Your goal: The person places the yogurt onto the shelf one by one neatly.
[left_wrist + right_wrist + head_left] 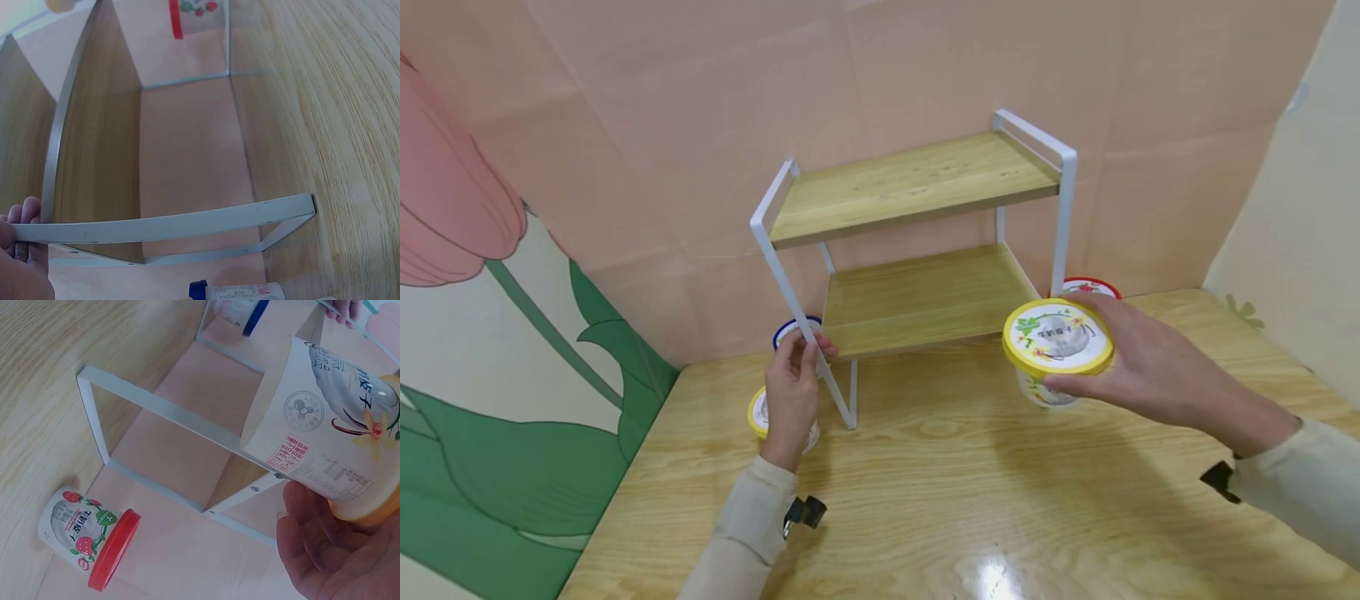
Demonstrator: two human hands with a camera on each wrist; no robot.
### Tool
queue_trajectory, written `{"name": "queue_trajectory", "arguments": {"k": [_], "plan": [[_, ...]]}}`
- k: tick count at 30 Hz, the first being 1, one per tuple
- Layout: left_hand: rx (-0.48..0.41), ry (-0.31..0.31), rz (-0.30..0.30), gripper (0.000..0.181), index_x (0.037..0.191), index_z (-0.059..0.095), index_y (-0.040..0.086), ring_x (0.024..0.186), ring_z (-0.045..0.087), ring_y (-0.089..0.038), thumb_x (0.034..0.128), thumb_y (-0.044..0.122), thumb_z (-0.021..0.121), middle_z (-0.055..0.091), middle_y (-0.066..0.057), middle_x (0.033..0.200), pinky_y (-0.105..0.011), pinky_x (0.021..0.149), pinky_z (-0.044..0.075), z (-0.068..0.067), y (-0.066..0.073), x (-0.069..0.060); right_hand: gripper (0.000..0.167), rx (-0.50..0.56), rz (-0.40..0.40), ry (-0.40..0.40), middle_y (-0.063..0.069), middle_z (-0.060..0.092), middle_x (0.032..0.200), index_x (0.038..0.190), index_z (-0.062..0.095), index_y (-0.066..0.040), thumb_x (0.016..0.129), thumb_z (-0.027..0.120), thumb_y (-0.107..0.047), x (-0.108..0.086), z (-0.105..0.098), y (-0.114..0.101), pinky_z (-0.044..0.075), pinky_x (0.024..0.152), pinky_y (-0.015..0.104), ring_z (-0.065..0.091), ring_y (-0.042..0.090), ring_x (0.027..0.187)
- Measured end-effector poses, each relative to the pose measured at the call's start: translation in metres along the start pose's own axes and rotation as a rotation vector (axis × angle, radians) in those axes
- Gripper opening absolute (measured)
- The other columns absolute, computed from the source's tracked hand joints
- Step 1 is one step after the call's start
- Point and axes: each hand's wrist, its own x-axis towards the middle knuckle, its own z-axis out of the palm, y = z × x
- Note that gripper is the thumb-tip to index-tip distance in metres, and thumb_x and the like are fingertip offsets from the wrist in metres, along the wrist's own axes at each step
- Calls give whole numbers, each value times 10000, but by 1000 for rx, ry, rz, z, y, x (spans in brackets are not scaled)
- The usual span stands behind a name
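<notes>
My right hand (1138,354) holds a paper tub with a yellow lid (1058,335) by its lid end, in front of the right side of a two-tier wooden rack (917,187). In the right wrist view the tub (325,425) shows a vanilla flower and a grey swirl. My left hand (793,400) grips the rack's white left front leg near the lower shelf. Its fingers curl round the white metal bar (169,226) in the left wrist view. Both wooden shelves carry nothing.
A red-lidded tub with strawberries (78,531) stands beside the rack's right side. On the left, a blue-lidded tub (244,292) and another yellow-lidded tub (758,412) stand partly hidden by my left hand. Pink cloth (700,125) hangs behind the wooden table (925,500).
</notes>
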Motion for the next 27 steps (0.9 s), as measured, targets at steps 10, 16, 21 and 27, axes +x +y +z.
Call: {"name": "queue_trajectory", "arguments": {"k": [10,16,21,27], "plan": [[5,-7,9,195,1124,575,-96,898,683,-93,1031,50,484,655,-250,1028,-242,887,582,-1,-2,0,970,4,-14,4,91,606,1239,1467,405,-237,679,862,-573,2,-2,-1,464,807,474,620,306,1029],[3,-6,15,194,1123,569,-114,893,685,-91,1030,30,478,651,-260,1024,-244,886,584,-1,-2,1,955,5,-36,27,60,621,1202,1439,426,-246,660,876,-567,4,-3,-3,464,798,451,627,274,994],[4,-7,10,195,1124,569,-115,893,683,-90,1030,31,478,651,-264,1027,-279,894,589,-1,-1,1,962,11,-41,35,46,606,1223,1440,413,-247,658,883,-553,4,-3,-2,458,788,435,624,266,982],[1,-6,9,194,1122,572,-112,895,683,-97,1030,33,481,650,-261,1026,-222,877,580,-1,-1,0,989,15,-29,31,59,611,1227,1461,387,-236,666,875,-561,5,-6,-3,451,796,442,623,277,1005]]}}
